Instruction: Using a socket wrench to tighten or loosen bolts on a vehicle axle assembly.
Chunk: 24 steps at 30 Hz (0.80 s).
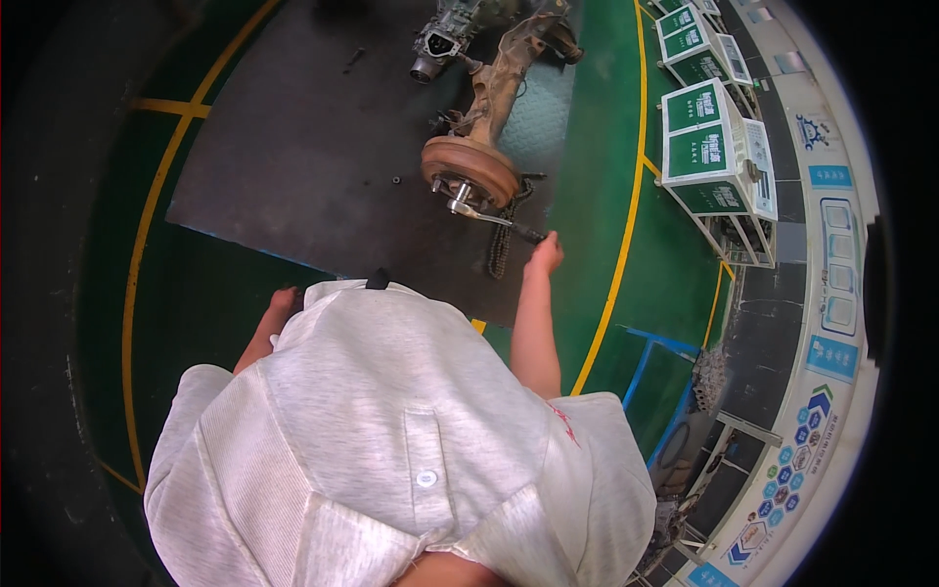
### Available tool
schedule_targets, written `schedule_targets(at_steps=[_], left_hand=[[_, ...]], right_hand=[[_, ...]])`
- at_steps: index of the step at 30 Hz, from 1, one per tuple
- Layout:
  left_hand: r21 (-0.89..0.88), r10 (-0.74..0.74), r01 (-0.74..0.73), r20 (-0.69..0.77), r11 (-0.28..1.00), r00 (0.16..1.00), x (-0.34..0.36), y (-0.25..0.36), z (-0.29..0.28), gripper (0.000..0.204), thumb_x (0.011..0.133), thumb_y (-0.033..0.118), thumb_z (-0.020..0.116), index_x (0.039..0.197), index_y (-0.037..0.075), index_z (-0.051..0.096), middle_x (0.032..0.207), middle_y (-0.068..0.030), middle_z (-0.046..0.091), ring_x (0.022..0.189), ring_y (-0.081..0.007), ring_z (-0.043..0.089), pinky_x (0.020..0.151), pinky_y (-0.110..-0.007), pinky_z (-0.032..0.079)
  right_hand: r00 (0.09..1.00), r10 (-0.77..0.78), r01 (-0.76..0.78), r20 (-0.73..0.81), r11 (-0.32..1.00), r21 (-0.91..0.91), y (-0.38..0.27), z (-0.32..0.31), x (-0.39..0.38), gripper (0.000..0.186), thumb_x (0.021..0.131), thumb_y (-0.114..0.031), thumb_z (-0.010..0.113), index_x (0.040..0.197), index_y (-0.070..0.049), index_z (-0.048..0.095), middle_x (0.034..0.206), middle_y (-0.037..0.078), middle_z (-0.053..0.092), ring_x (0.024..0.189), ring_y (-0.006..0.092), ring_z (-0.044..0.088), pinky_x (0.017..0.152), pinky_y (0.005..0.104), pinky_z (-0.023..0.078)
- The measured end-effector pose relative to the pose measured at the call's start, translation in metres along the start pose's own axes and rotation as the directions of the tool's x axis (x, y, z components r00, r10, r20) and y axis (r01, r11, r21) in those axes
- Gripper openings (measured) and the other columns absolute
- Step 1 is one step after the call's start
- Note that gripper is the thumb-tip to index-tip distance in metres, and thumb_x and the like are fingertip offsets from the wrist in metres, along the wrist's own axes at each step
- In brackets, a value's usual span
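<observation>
At the near face of the rusty drum [471, 164], where the ratchet [486, 217] reaches, we seem to be turning a nut, right hand [550, 252] wrapped around its handle [528, 234], left hand's [285, 297] grip beyond telling, the next pull likely needing the socket [460, 199] square.

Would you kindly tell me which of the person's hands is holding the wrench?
The right hand, gripping the wrench's dark handle; the left hand is well apart from it.

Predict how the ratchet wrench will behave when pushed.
The ratchet wrench looks metallic, so probably stiff. Its thick dark grip may resist slipping in the right hand. With its socket at the rusty drum, it would likely swing rather than slide.
</observation>
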<state>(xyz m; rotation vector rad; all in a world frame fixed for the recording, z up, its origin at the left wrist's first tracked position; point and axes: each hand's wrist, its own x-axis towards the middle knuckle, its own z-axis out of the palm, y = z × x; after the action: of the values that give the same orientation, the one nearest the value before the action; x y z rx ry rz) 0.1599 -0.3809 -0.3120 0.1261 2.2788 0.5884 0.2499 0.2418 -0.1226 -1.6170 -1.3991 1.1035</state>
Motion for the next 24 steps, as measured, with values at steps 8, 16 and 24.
schedule_targets(at_steps=[8, 16, 24], left_hand=[[0.126, 0.084, -0.087, 0.027, 0.988, 0.996, -0.001, 0.021, -0.013, 0.023, 0.087, 0.024, 0.054, 0.1, 0.014, 0.069, 0.106, -0.018, 0.066, 0.092, -0.0339, 0.065, 0.083, -0.041, 0.051], [-0.329, -0.04, 0.05, 0.036, 0.943, 0.999, 0.013, 0.04, -0.028, 0.017, 0.086, 0.016, 0.057, 0.088, 0.001, 0.064, 0.083, -0.0154, 0.064, 0.069, -0.028, 0.061, 0.062, -0.038, 0.05], [-0.534, -0.11, 0.145, 0.098, 0.833, 0.989, 0.005, 0.074, -0.047, 0.016, 0.085, 0.012, 0.057, 0.08, -0.003, 0.061, 0.07, -0.0117, 0.06, 0.056, -0.0235, 0.057, 0.05, -0.034, 0.047]], right_hand=[[0.745, -0.63, 0.661, 0.22, 0.742, -0.111, -0.181, -0.029, -0.109, 0.031, 0.081, -0.025, 0.07, 0.074, 0.002, 0.057, 0.064, 0.007, 0.055, 0.061, 0.0182, 0.05, 0.062, 0.0329, 0.044], [0.849, -0.519, 0.502, 0.098, 0.85, 0.159, -0.161, -0.002, -0.085, 0.019, 0.079, -0.014, 0.061, 0.076, 0.004, 0.06, 0.07, 0.013, 0.063, 0.065, 0.0214, 0.057, 0.067, 0.0354, 0.046], [0.979, -0.125, 0.112, 0.162, 0.99, 0.087, -0.049, -0.038, -0.005, 0.025, 0.083, -0.026, 0.058, 0.075, -0.002, 0.056, 0.062, 0.008, 0.056, 0.059, 0.0185, 0.055, 0.053, 0.0341, 0.044]])
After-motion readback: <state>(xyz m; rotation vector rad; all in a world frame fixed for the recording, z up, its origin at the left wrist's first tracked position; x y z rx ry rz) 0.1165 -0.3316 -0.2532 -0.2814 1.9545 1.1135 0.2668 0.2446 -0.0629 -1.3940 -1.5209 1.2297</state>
